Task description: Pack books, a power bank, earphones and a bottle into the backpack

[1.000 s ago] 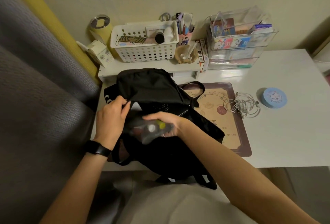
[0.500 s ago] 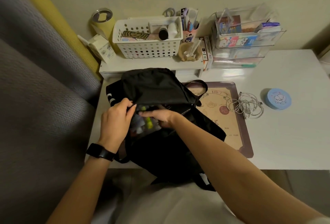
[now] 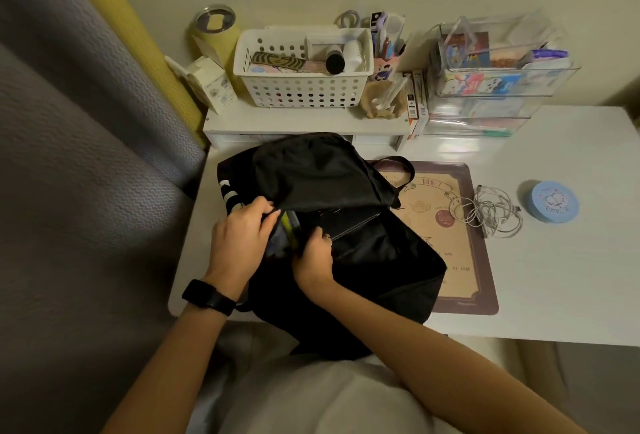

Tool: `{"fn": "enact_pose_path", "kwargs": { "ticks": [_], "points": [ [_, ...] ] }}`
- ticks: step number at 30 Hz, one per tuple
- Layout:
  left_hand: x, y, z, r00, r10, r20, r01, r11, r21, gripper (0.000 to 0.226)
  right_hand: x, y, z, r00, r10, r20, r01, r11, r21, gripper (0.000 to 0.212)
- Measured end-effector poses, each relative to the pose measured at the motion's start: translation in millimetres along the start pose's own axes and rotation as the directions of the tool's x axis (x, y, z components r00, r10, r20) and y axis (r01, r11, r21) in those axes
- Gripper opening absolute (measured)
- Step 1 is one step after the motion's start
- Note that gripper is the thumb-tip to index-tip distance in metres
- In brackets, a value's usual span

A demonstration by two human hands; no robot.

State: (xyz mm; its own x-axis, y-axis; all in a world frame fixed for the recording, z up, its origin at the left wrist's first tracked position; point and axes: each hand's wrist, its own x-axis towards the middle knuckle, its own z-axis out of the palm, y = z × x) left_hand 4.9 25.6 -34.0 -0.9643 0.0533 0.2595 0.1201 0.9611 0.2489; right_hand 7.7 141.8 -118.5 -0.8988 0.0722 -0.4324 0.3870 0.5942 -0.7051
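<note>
On the near left of the counter (image 3: pixel 554 295), the left hand (image 3: pixel 239 243) pinches the backpack (image 3: pixel 363 260) open and the right hand (image 3: pixel 313 257), fingers hidden, is by the half-in bottle (image 3: pixel 286 226), which may jam if the flap drops.

Left hand (image 3: pixel 242 239), right hand (image 3: pixel 313 257): both curled

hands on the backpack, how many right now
2. The left hand pinches the backpack flap at the opening's left. The right hand sits just beside it, its fingers tucked inside and out of sight.
</note>
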Motion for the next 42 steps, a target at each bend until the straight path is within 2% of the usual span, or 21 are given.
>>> {"fn": "enact_pose_path", "kwargs": {
  "ticks": [3, 6, 8, 11, 14, 15, 17, 18, 19, 20, 21, 24, 26, 28, 30, 31, 32, 35, 38, 39, 42],
  "points": [
    [-2.3, -2.1, -1.9, 1.0, -0.01, -0.012, 0.009, 0.999, -0.031, 0.013, 20.8, -16.3, -3.0, 0.977, -0.198, -0.077, 0.199, 0.98, -0.004, 0.028],
    [-1.8, -4.9, -1.6, 0.998, -0.055, 0.004, 0.055, 0.996, -0.064, 0.013, 34.6, -16.9, -12.2, 0.962, -0.269, -0.036, 0.267, 0.962, -0.055, 0.032],
    [-4.6, -6.5, 0.4, 0.996, -0.084, 0.02, 0.086, 0.991, -0.103, 0.014, 33.0, -10.7, -18.1, 0.943, -0.326, 0.06, 0.33, 0.942, -0.067, 0.039],
    [-15.2, -10.9, 6.7, 0.986, -0.156, 0.052, 0.163, 0.969, -0.183, 0.019, 17.0, -0.6, -38.7, 0.88, -0.355, 0.316, 0.403, 0.91, -0.1, 0.047],
    [-32.3, -19.5, 23.6, 0.95, -0.263, 0.171, 0.302, 0.914, -0.271, 0.045, 4.7, -5.9, -79.7, 0.783, -0.315, 0.536, 0.453, 0.88, -0.144, 0.031],
    [-38.4, -23.8, 30.5, 0.925, -0.294, 0.24, 0.36, 0.881, -0.309, 0.06, 1.9, -14.3, -92.9, 0.785, -0.334, 0.521, 0.451, 0.885, -0.113, 0.024],
    [-52.4, -33.3, 42.7, 0.866, -0.35, 0.356, 0.472, 0.806, -0.357, 0.083, 5.9, -36.9, -112.3, 0.848, -0.428, 0.313, 0.465, 0.884, -0.051, 0.02],
    [-59.1, -38.5, 48.2, 0.85, -0.362, 0.384, 0.498, 0.789, -0.36, 0.086, 13.8, -47.6, -117.8, 0.86, -0.482, 0.167, 0.499, 0.864, -0.072, 0.021],
    [-66.7, -43.5, 52.6, 0.849, -0.358, 0.388, 0.496, 0.792, -0.355, 0.082, 23.6, -56.9, -120.2, 0.839, -0.542, 0.055, 0.543, 0.826, -0.149, 0.024],
    [-72.9, -46.9, 55.7, 0.858, -0.344, 0.381, 0.476, 0.81, -0.343, 0.075, 35.5, -63.4, -120.6, 0.807, -0.59, 0.009, 0.572, 0.779, -0.256, 0.03],
    [-78.0, -49.4, 58.3, 0.875, -0.321, 0.363, 0.445, 0.829, -0.339, 0.066, 48.7, -65.6, -117.6, 0.802, -0.596, 0.04, 0.564, 0.734, -0.379, 0.043],
    [-82.3, -50.6, 57.3, 0.901, -0.286, 0.325, 0.391, 0.86, -0.329, 0.052, 78.1, -57.1, -104.3, 0.862, -0.421, 0.281, 0.494, 0.577, -0.651, 0.088],
    [-82.5, -51.3, 56.6, 0.912, -0.28, 0.299, 0.364, 0.889, -0.278, 0.05, 85.5, -50.5, -98.5, 0.86, -0.368, 0.354, 0.5, 0.465, -0.731, 0.094],
    [-86.7, -51.9, 54.1, 0.916, -0.312, 0.254, 0.37, 0.901, -0.227, 0.052, 81.7, -54.6, -102.0, 0.856, -0.413, 0.311, 0.485, 0.434, -0.759, 0.075],
    [-93.9, -55.5, 51.2, 0.892, -0.384, 0.238, 0.435, 0.87, -0.231, 0.055, 71.5, -63.5, -111.7, 0.803, -0.536, 0.261, 0.543, 0.477, -0.691, 0.036],
    [-98.1, -58.8, 53.2, 0.875, -0.414, 0.251, 0.473, 0.842, -0.259, 0.056, 63.7, -63.6, -118.9, 0.777, -0.559, 0.289, 0.592, 0.495, -0.635, 0.018],
    [-103.5, -60.6, 53.0, 0.852, -0.448, 0.272, 0.517, 0.801, -0.301, 0.056, 51.8, -62.6, -126.1, 0.746, -0.567, 0.35, 0.647, 0.489, -0.585, 0.012],
    [-112.4, -66.7, 57.4, 0.752, -0.536, 0.383, 0.659, 0.612, -0.438, 0.049, 10.5, -44.9, -151.7, 0.654, -0.526, 0.543, 0.756, 0.471, -0.454, 0.019],
    [-115.9, -59.7, 58.6, 0.657, -0.544, 0.523, 0.754, 0.462, -0.467, 0.025, -18.5, -12.5, -169.6, 0.581, -0.355, 0.732, 0.778, 0.507, -0.372, 0.012],
    [-116.8, -56.1, 60.0, 0.639, -0.523, 0.564, 0.769, 0.425, -0.478, 0.021, -23.4, -0.6, -173.4, 0.587, -0.274, 0.762, 0.754, 0.528, -0.391, 0.016],
    [-121.1, -46.7, 61.7, 0.591, -0.477, 0.65, 0.804, 0.288, -0.52, 0.029, -27.5, 28.4, -177.4, 0.644, -0.061, 0.762, 0.635, 0.599, -0.489, 0.033]
  ]
}}
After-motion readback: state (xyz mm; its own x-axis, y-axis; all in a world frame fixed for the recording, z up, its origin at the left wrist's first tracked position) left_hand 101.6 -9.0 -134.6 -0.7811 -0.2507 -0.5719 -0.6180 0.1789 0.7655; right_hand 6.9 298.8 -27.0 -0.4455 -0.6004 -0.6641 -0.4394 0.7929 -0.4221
